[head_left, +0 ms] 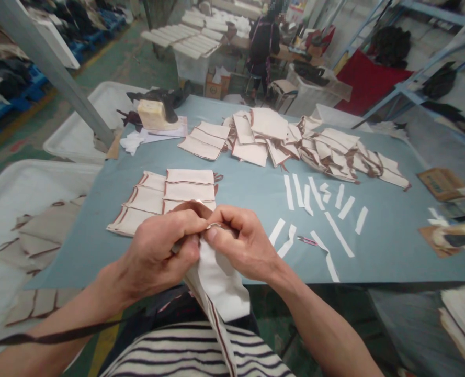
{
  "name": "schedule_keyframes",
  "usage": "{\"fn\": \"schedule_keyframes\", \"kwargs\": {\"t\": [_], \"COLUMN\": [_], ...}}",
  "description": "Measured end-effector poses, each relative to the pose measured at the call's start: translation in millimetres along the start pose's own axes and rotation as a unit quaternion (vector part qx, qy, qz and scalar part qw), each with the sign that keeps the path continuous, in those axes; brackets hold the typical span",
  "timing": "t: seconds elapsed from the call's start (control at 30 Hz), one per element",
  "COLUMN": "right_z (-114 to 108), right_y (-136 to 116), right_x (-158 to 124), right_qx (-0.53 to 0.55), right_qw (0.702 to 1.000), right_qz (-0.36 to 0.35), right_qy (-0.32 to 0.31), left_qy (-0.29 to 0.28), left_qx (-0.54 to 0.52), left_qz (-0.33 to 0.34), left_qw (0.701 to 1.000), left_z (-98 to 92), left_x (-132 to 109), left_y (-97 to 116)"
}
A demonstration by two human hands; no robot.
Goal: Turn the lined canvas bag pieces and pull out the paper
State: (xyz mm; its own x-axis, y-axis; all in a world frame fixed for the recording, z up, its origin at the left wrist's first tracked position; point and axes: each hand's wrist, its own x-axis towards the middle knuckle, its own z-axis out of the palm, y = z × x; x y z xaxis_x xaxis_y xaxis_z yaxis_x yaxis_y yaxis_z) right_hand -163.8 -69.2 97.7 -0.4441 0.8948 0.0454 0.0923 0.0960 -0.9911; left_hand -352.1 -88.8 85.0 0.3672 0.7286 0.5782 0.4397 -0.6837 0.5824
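Both my hands meet above the near edge of the table. My left hand [159, 246] pinches the brown-edged part of a cream fabric piece [211, 314], which hangs down over my lap with a dark trim line. Thumb and fingers of my right hand [240, 238] are closed on the same piece, close to the left fingertips. A white strip [222, 285] hangs below the right hand; how it joins the fabric is hidden. Just beyond my hands lie flat cream panels with brown edging [189, 183]. Pink-handled thread snips [307, 241] rest to the right.
Several white strips [339, 234] are scattered on the blue table [256, 191]. A heap of cream fabric pieces [263, 133] lies along the back. White bins [16, 180] with fabric stand at the left. Cardboard boxes [440, 183] sit at the right. A person [262, 44] works in the background.
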Motion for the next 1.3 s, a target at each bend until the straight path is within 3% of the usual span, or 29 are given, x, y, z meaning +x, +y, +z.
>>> {"fn": "schedule_keyframes", "kwargs": {"t": [0.1, 0.2, 0.37, 0.47, 0.6, 0.73, 0.9, 1.03, 1.1, 1.17, 1.3], "right_z": [-1.0, -4.8, -8.9, -11.5, -14.6, -15.0, -14.0, -11.2, -8.9, -7.1, -6.6], "right_y": [-0.1, 0.4, 2.1, -0.8, -6.6, -7.6, -5.8, 1.2, 7.2, 13.3, 20.5], "right_x": [-3.2, -2.7, 1.2, 0.4, -3.6, -6.6, -7.6, -7.0, -6.0, -4.5, -1.3], "right_qx": [0.076, 0.116, 0.103, 0.067, -0.024, -0.115, -0.161, -0.135, -0.112, -0.102, -0.119], "right_qw": [0.995, 0.988, 0.982, 0.986, 0.998, 0.993, 0.981, 0.979, 0.977, 0.97, 0.948], "right_qz": [0.052, 0.082, 0.138, 0.133, 0.051, -0.038, -0.108, -0.155, -0.179, -0.219, -0.295], "right_qy": [-0.034, -0.068, -0.081, -0.079, -0.042, -0.017, 0.001, 0.003, 0.014, 0.029, 0.033], "left_qy": [0.008, 0.005, 0.003, 0.003, -0.025, -0.124, -0.192, -0.176, -0.152, -0.136, -0.127], "left_qx": [-0.017, -0.02, 0.007, -0.002, -0.032, -0.105, -0.116, -0.081, -0.129, -0.231, -0.391], "left_qz": [0.107, 0.152, 0.157, 0.127, 0.0, -0.092, -0.074, -0.033, -0.062, -0.127, -0.233], "left_qw": [0.994, 0.988, 0.988, 0.992, 0.999, 0.982, 0.972, 0.981, 0.978, 0.955, 0.881], "left_z": [5.2, 8.7, 14.4, 14.0, 0.4, -19.0, -26.2, -18.4, -11.1, -2.7, 8.1], "left_x": [-3.3, -5.1, -8.7, -10.0, -5.3, 7.7, 17.3, 12.5, 9.0, 6.5, 5.0], "left_y": [-9.4, -15.3, -20.4, -16.5, -3.3, 0.7, -8.9, -13.6, -13.6, -12.2, -9.7]}}
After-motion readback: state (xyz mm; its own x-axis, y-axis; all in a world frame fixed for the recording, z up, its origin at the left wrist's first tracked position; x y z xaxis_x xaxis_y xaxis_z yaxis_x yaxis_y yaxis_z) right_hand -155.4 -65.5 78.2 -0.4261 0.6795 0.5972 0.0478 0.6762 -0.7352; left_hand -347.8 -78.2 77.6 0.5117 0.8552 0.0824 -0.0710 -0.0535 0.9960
